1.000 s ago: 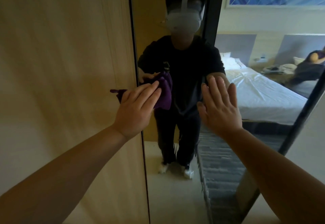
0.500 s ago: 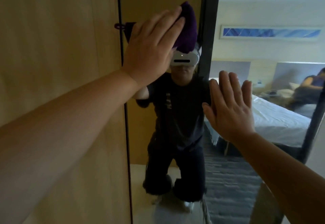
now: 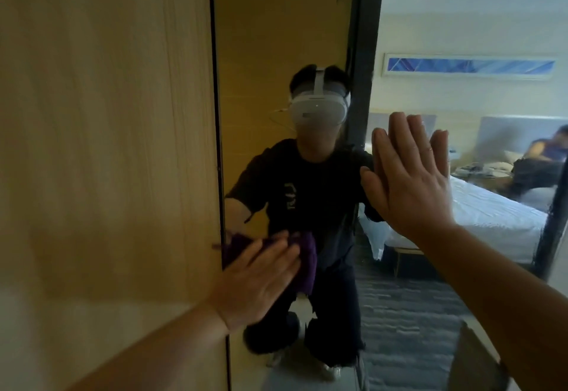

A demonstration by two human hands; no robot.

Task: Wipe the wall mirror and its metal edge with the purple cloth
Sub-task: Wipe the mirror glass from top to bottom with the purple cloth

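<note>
Left hand (image 3: 261, 280), fingers straight, presses purple cloth (image 3: 305, 263) on mirror (image 3: 276, 37) at metal edge (image 3: 216, 114); right hand (image 3: 408, 181) flat, open. Wiping apparently mid-way; finished area cannot be judged.

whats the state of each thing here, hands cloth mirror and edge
left hand: open, fingers straight, pressing the cloth to the mirror
right hand: open, flat, fingers pointing up, held at the mirror
cloth: bunched under the left hand, one corner over the edge
mirror: upright, cloth on its lower left part
edge: thin dark upright strip, touched by the cloth low down
</note>
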